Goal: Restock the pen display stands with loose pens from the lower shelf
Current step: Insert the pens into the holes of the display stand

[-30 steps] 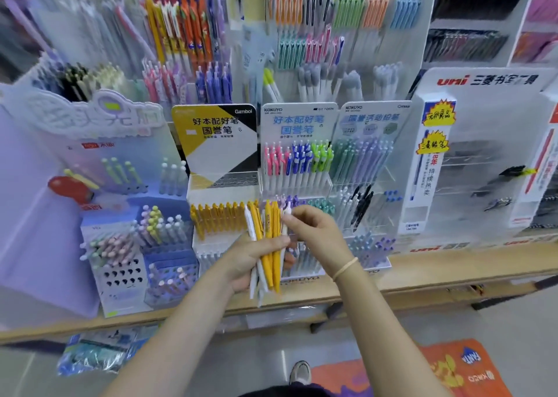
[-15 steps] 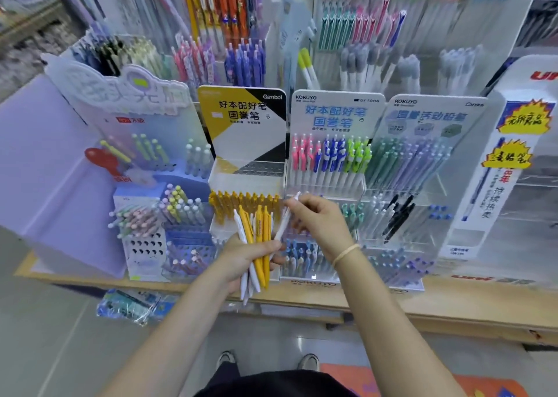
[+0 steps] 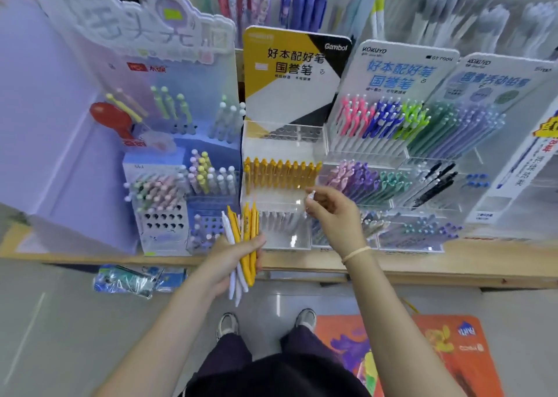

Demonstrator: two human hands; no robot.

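My left hand [image 3: 225, 260] grips a bundle of yellow and white pens [image 3: 246, 242], held upright in front of the shelf edge. My right hand [image 3: 333, 215] pinches a single white pen [image 3: 310, 195]; only its end shows past my fingers. That hand hovers at the right side of the yellow-and-black Gambol display stand [image 3: 290, 73]. The stand's middle tier holds a row of yellow pens [image 3: 280, 171]. Its lower clear tier [image 3: 282, 224] holds pale pens, blurred.
Kokuyo stands [image 3: 398, 73] with pink, blue, green and purple pens stand to the right, and a lilac stand [image 3: 169, 185] with pastel pens to the left. A plastic packet [image 3: 136, 280] lies on the lower shelf under the wooden ledge [image 3: 422, 263]. An orange mat [image 3: 437, 351] lies by my feet.
My right hand has drawn one white pen off the bundle and carried it right, toward the Gambol stand. My view has moved closer and tilted down.
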